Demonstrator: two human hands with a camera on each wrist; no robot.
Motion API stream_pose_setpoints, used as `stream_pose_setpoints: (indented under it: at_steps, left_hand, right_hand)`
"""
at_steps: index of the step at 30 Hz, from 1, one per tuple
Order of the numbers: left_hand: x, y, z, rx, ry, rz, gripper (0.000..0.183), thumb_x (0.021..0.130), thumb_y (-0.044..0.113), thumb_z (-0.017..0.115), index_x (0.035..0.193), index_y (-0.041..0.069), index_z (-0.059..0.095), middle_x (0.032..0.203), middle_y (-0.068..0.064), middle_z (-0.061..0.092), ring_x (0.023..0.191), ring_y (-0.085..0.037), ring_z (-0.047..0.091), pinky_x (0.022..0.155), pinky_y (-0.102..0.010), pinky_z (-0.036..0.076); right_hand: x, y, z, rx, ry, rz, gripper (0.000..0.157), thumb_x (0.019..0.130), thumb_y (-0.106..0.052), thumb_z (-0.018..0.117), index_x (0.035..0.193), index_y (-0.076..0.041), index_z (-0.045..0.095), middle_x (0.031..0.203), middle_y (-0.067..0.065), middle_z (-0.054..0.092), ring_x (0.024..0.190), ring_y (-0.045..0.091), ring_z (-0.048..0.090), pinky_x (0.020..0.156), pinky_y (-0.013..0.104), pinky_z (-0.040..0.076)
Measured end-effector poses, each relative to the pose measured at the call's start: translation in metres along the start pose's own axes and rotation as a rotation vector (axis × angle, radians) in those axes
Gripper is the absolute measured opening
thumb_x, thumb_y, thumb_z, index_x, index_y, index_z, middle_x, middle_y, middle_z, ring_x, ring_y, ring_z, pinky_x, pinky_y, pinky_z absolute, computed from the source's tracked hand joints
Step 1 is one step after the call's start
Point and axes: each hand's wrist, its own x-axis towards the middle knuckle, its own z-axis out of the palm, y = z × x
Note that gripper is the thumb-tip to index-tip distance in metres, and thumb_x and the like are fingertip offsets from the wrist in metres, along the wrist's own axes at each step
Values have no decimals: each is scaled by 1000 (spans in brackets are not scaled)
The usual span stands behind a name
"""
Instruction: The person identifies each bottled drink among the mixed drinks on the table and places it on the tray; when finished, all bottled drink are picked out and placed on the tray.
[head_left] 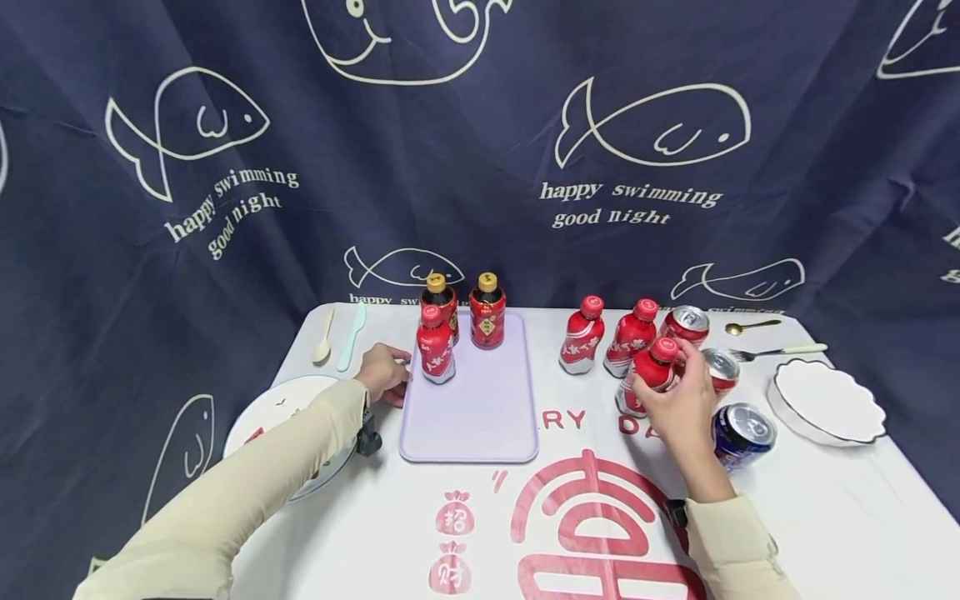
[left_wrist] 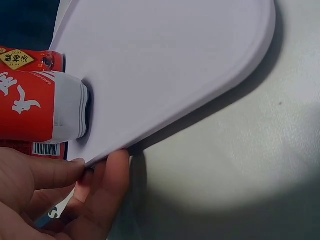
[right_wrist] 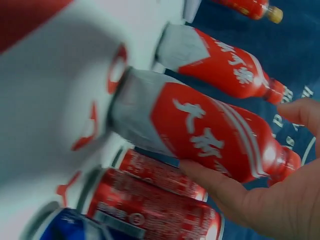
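Observation:
My left hand [head_left: 385, 373] pinches the left edge of a lilac tray [head_left: 472, 425], thumb on top and fingers beneath, as the left wrist view shows. On the tray stand a red bottle [head_left: 437, 346] and two dark drink bottles with gold caps, one of them a sour plum drink bottle [head_left: 487, 312]. Over at the right, my right hand [head_left: 686, 408] holds another red bottle [right_wrist: 200, 125] with thumb and fingers on opposite sides. This bottle is upright, its base close to the tabletop. Two more red bottles stand behind it, including a red bottle [head_left: 581, 335] to the left.
Red cans [head_left: 686, 323] and a blue can [head_left: 742, 433] crowd around my right hand. Farther right are a white scalloped bowl [head_left: 825, 400], a fork [head_left: 776, 352] and a small gold spoon [head_left: 752, 327]. A plate [head_left: 255, 408] lies under my left forearm, near a mint knife [head_left: 351, 337] and a cream spoon [head_left: 323, 337].

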Motion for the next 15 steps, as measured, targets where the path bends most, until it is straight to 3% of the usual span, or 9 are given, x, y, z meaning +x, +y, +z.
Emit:
stream_pose_setpoints:
  at_steps: [7, 15]
  left_hand:
    - [2, 1, 0, -5, -6, 9, 43, 77, -9, 59, 116, 8, 60, 76, -19, 64, 50, -24, 62, 47, -41, 58]
    - [4, -2, 1, 4, -8, 2, 42, 77, -8, 60, 116, 8, 60, 73, -17, 65, 49, -24, 62, 47, -41, 58]
  right_hand:
    - [-3, 13, 11, 69, 75, -60, 88, 62, -10, 80, 137, -21, 35, 120, 16, 53, 111, 30, 51, 93, 49, 40]
    - [-3, 18, 18, 65, 150, -83, 76, 65, -7, 76, 132, -21, 42, 113, 13, 57, 102, 25, 54, 79, 37, 43]
